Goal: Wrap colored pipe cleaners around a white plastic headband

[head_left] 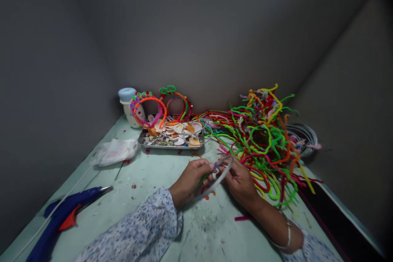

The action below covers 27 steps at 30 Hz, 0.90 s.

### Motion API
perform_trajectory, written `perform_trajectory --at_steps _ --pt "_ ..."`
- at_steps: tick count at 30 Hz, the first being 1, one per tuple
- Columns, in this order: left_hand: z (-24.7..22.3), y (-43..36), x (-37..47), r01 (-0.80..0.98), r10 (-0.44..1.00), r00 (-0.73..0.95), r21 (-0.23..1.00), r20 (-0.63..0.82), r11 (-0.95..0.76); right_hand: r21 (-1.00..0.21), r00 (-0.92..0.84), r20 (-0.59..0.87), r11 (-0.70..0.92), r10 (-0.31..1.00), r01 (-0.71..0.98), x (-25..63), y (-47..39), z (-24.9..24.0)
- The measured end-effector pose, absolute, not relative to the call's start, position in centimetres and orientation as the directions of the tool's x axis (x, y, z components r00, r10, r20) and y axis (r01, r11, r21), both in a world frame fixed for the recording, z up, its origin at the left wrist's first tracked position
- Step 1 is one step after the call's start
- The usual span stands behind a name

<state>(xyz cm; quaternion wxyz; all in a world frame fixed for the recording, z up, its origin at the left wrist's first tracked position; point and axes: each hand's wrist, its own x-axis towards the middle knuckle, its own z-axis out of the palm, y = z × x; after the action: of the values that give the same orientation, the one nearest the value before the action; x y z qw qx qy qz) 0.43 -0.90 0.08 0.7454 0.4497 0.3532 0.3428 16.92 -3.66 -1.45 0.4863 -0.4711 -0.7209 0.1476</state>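
Note:
A pale, curved headband (221, 177) arches between my two hands above the middle of the table. My left hand (196, 176) is closed, pinching near a small purple piece (215, 166) on the band, with a bit of green (203, 178) showing by its fingers. My right hand (241, 182) is closed on the other side of the band, its fingertips partly hidden. Beyond them a metal tray (172, 150) holds shells and small stones. Finished-looking fuzzy headbands, one orange (166, 110) and one with green loops (186, 106), stand at the tray's back.
A large tangle of colourful pipe cleaners (260, 139) fills the right back, beside a coil of wire (310, 135). At left are a blue glue gun (58, 221) with its cord, a plastic bag (118, 151) and a blue-lidded jar (132, 110). A magenta piece (242, 218) lies near my right forearm.

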Motion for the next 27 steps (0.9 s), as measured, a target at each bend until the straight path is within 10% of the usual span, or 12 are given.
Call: perform_trajectory --at_steps 14,27 --pt "0.6 -0.9 0.4 -0.125 0.953 0.301 0.99 -0.02 0.061 -0.758 0.106 0.563 0.461 0.82 0.461 17.1 -4.5 -1.2" --pt "-0.1 -0.9 0.3 -0.331 0.837 0.525 0.869 -0.153 0.367 -0.753 0.156 0.57 0.437 0.807 0.493 17.3 -4.2 -2.2"
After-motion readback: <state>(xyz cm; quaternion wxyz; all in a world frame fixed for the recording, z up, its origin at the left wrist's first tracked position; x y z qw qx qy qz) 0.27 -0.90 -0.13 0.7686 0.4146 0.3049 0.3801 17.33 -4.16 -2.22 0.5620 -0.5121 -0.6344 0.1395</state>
